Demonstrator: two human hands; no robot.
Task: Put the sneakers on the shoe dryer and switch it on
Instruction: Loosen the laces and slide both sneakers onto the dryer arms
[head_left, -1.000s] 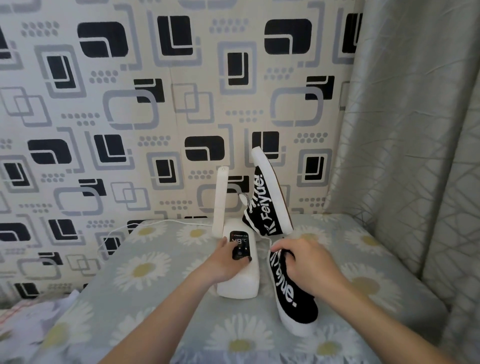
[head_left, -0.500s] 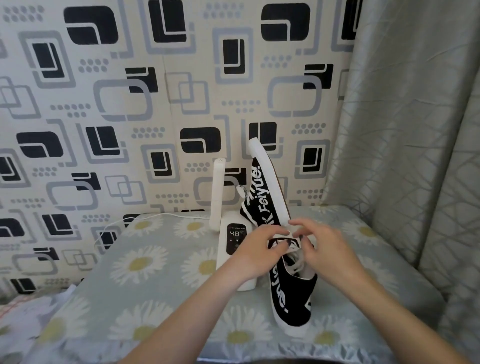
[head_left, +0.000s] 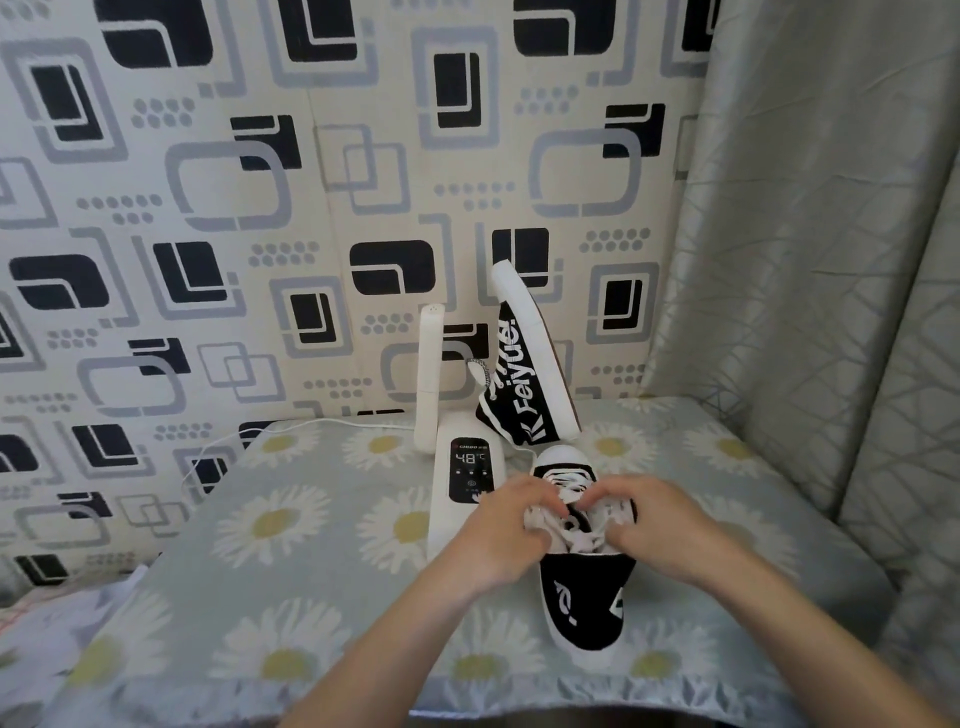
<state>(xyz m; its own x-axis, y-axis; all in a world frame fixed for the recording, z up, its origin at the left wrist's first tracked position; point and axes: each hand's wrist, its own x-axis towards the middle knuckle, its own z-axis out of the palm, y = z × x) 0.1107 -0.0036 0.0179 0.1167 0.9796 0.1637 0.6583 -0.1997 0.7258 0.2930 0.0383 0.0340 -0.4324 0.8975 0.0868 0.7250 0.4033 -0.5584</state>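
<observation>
A white shoe dryer (head_left: 457, 499) stands on the daisy-print surface, its display reading 48. Its left tube (head_left: 430, 379) sticks up bare. One black-and-white sneaker (head_left: 524, 371) sits upside down on the right tube, sole facing right. The second sneaker (head_left: 584, 592) lies upright in front, heel toward me and toe toward the dryer. My left hand (head_left: 506, 530) and my right hand (head_left: 654, 525) both grip its opening at the tongue and laces, pulling the sides apart.
A white cord (head_left: 291, 431) runs from the dryer to the left along the back edge. The patterned wall is close behind. A grey curtain (head_left: 831, 260) hangs on the right. Floral cloth (head_left: 52, 613) lies at lower left.
My left hand left the dryer's panel and joined my right hand on the lying sneaker. The sneaker turned from its side to upright, opening up.
</observation>
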